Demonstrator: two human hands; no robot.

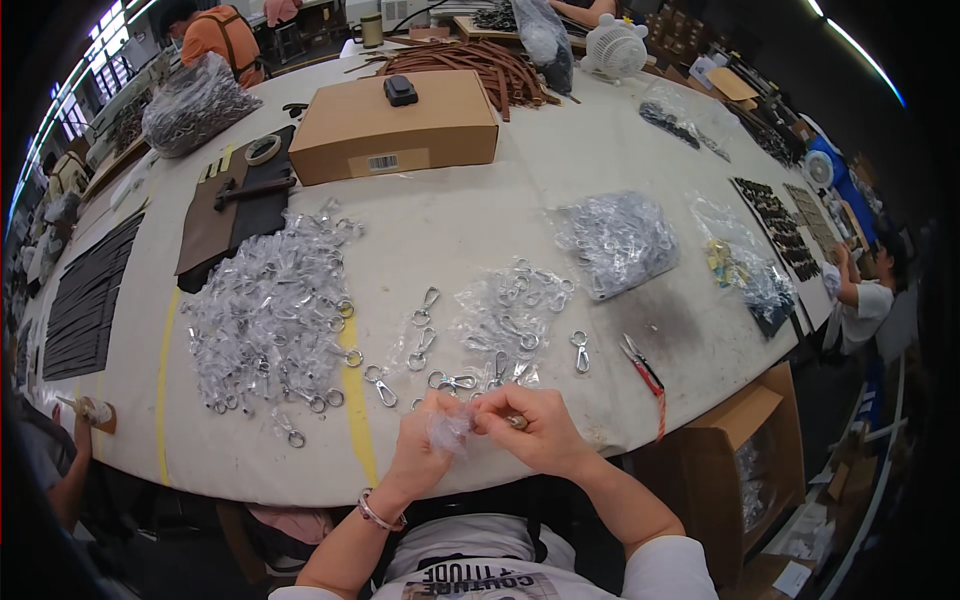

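Near the table's front edge, my left hand (422, 442) is closed on a small crumpled clear plastic bag (450, 431). Beside it, my right hand (541, 428) has its fingers pinched together at the bag's edge. A small brass-coloured piece (517, 422) shows at the right fingers; its kind is hard to make out. Just beyond the hands lie loose silver snap hooks with rings (459, 382), partly hidden by the fingers. Other bare snap hooks (380, 386) lie to the left, and one snap hook (580, 352) is to the right. Several bagged hooks (515, 305) form a small heap behind.
A large pile of bagged hooks (270, 310) covers the left. Red-handled snips (643, 365) and a full plastic bag (622, 245) are at right. A cardboard box (395, 130), a hammer (250, 190) and brown straps (480, 70) lie farther back. Co-workers are around the table.
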